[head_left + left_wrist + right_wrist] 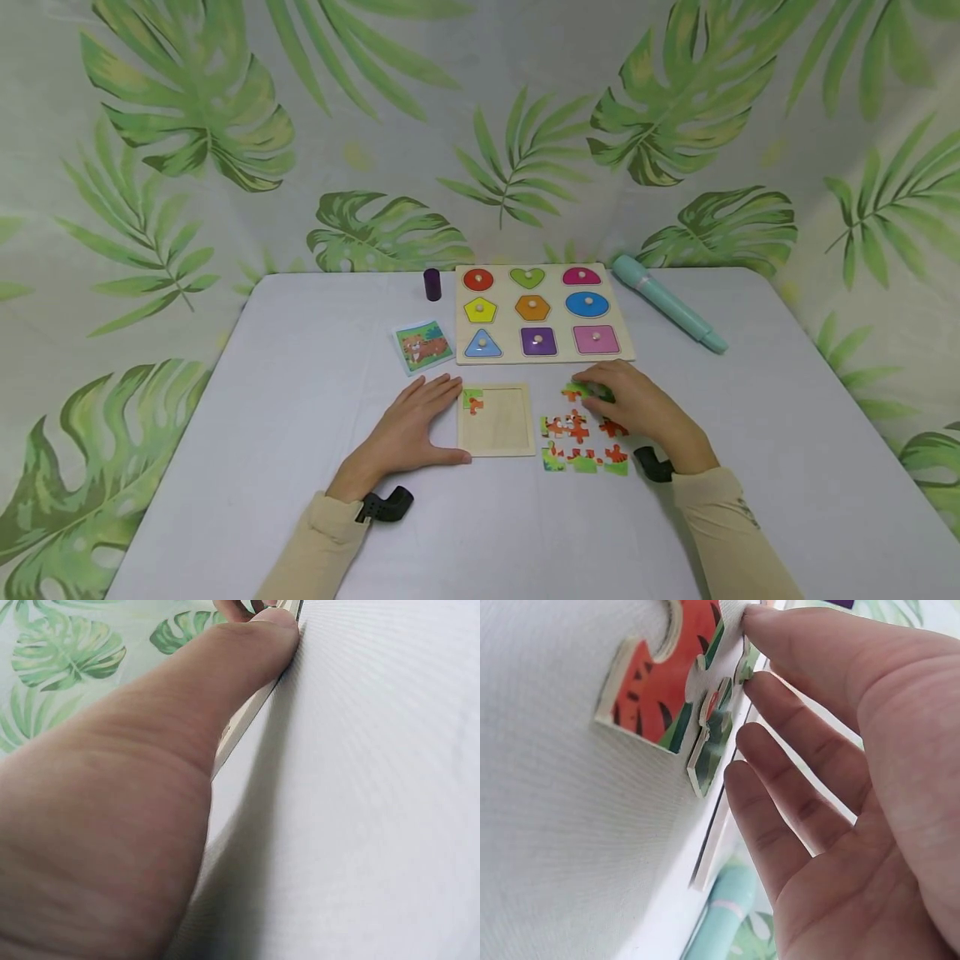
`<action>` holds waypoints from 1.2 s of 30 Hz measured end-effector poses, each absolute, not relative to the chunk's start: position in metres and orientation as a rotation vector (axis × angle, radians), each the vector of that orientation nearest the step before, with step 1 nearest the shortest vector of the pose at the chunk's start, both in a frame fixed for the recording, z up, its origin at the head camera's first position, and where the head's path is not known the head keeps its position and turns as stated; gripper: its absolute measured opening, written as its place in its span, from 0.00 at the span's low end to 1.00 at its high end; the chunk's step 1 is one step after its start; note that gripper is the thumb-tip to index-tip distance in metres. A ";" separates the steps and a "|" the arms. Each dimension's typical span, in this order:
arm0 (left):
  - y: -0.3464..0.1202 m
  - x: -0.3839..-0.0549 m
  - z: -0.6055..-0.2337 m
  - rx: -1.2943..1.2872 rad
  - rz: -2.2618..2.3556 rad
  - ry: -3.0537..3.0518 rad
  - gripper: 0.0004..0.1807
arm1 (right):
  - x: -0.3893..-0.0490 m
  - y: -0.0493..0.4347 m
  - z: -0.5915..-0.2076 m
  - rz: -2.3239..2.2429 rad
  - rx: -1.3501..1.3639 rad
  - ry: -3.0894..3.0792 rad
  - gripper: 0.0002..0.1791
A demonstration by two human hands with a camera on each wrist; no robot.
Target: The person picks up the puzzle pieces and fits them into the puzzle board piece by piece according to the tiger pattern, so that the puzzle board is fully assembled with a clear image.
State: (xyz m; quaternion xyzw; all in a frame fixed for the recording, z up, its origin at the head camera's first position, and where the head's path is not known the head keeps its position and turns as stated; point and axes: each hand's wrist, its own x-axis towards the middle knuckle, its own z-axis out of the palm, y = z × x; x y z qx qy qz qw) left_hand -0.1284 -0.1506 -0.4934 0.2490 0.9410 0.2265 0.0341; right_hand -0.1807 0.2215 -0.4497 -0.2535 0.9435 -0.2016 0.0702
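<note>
My left hand lies spread at the left side of a square wooden puzzle tray. Its straight fingers touch near the top left corner, and the thumb rests against the near edge. An orange and green puzzle piece sits in the tray's upper left corner. To the right of the tray, my right hand pinches a puzzle piece between thumb and index finger, low over the table; its other fingers extend loosely. Several loose pieces lie below that hand.
Behind the tray lies a shape board with colourful knobbed shapes. A picture card and a dark purple cylinder are at its left. A mint-green stick with a thicker end lies at the right. Patterned cloth hangs behind the table.
</note>
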 end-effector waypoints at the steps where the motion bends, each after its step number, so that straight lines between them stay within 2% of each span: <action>1: -0.151 -0.129 -0.493 0.766 0.694 2.894 0.60 | -0.181 0.222 -0.450 -0.606 -0.762 2.839 0.21; 36: -0.151 -0.129 -0.494 0.762 0.710 2.889 0.60 | -0.183 0.224 -0.457 -0.579 -0.838 2.880 0.17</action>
